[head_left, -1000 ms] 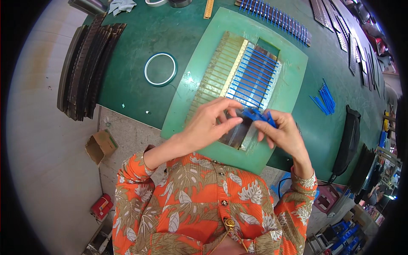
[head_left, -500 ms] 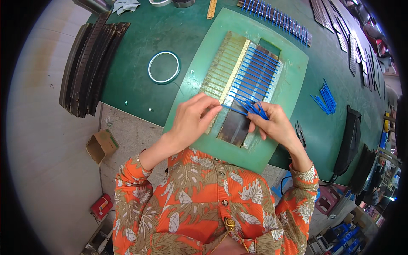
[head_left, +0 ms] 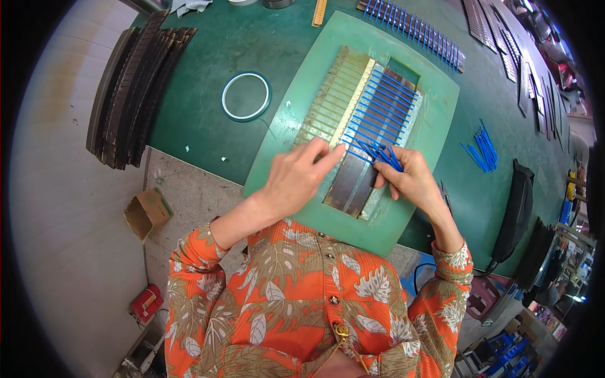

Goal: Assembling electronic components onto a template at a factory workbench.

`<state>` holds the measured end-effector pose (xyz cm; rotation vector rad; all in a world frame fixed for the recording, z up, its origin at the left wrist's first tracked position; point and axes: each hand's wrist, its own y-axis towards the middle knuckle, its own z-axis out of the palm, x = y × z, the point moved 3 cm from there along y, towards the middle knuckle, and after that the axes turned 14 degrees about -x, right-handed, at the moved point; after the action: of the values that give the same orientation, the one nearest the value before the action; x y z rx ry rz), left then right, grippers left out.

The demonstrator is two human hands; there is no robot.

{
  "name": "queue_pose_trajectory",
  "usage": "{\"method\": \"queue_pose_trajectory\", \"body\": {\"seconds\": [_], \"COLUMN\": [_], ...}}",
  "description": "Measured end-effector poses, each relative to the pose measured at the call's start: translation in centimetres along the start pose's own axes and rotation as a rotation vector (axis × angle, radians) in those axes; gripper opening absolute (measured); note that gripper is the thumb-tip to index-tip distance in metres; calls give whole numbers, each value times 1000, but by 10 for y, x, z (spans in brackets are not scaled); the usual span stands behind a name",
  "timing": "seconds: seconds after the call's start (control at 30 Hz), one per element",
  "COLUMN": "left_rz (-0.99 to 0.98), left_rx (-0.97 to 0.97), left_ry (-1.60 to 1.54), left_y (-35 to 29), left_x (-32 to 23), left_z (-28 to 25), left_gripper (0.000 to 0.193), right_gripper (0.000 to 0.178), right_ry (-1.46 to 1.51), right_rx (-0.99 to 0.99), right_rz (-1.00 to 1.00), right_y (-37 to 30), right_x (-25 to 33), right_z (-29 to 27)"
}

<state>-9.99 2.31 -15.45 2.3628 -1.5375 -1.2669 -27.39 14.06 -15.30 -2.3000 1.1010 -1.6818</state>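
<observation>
My right hand [head_left: 411, 175] is closed round a bundle of thin blue rods [head_left: 386, 155], their ends fanned out toward the left. With thumb and forefinger together, my left hand [head_left: 302, 171] pinches the left end of a single blue rod over a dark plate [head_left: 350, 188]. The plate lies on a green board [head_left: 435, 94] in front of me. Farther up the plate, several blue rods [head_left: 392, 94] lie across it in an evenly spaced row. Along their left ends runs a pale ruled strip [head_left: 357, 101], beside a slotted metal piece [head_left: 337, 82].
Spare blue rods [head_left: 484, 148] lie on the green table at the right, near a black pouch [head_left: 513, 211]. A ring of tape [head_left: 225, 99] and stacked dark strips [head_left: 129, 94] are at the left. Another rod-lined strip [head_left: 416, 28] sits at the far edge.
My left hand has moved right and slightly up, bringing the single rod's end close to the ruled strip. My right hand, still holding the bundle, has shifted slightly right.
</observation>
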Motion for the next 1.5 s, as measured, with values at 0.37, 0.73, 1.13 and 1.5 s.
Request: {"method": "queue_pose_trajectory", "body": {"seconds": [0.37, 0.73, 1.13, 1.5], "left_rz": [23, -712, -92, 117], "left_rx": [24, 255, -46, 105], "left_ry": [-55, -615, -112, 144], "left_y": [4, -8, -9, -10], "left_x": [-6, 2, 0, -6], "left_z": [0, -7, -10, 0], "left_gripper": [23, 13, 14, 38], "right_gripper": [13, 13, 14, 13], "right_ry": [-10, 153, 25, 2], "right_rx": [-130, 140, 12, 21], "right_rz": [-6, 28, -8, 0], "right_y": [-29, -29, -9, -9], "right_x": [4, 13, -3, -1], "right_z": [-23, 6, 7, 6]}}
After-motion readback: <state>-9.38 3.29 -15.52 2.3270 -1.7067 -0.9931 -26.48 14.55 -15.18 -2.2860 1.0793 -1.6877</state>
